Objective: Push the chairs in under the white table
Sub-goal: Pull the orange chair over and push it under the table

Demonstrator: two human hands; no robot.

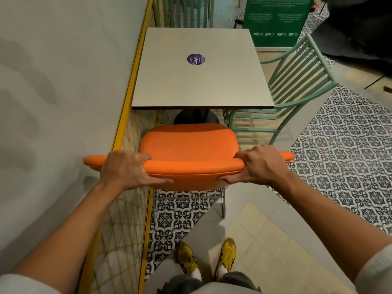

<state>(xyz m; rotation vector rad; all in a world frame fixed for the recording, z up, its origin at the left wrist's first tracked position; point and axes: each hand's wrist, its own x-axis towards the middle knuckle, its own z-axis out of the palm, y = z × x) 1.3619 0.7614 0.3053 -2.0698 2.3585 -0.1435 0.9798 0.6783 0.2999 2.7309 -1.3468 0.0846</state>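
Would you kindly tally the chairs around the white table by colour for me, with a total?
Orange padded chair, both hands on its backrest: 1
Mint-green slatted metal chairs, one at the right side of the square white table and one at its far end: 2
Total: 3 chairs

White table [197,85]: purple round sticker [195,59] near centre. Tiled floor [350,158]: orange chair [188,149], green chair [297,81].
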